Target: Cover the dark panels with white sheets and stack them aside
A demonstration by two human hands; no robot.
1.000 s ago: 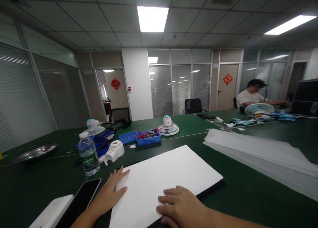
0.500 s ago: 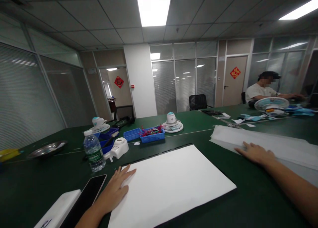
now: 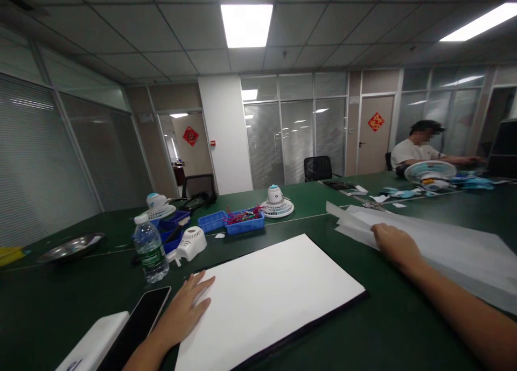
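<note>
Paper point(image 3: 274, 301) lies on the table point(image 3: 404, 333), left hand point(image 3: 183, 309) (phone point(image 3: 135, 325) just beside) resting fingers apart on the paper's left edge; right hand point(image 3: 396, 247) is clamped on translucent sheets point(image 3: 456, 247) further right.

Passage between papers point(image 3: 266, 295), bottle point(image 3: 151, 252) beyond left hand point(image 3: 183, 309)

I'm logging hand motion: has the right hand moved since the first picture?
Yes: against the white fan near mid-view, the right hand has moved rightward and farther forward, from the white paper to the thin sheets.
</note>
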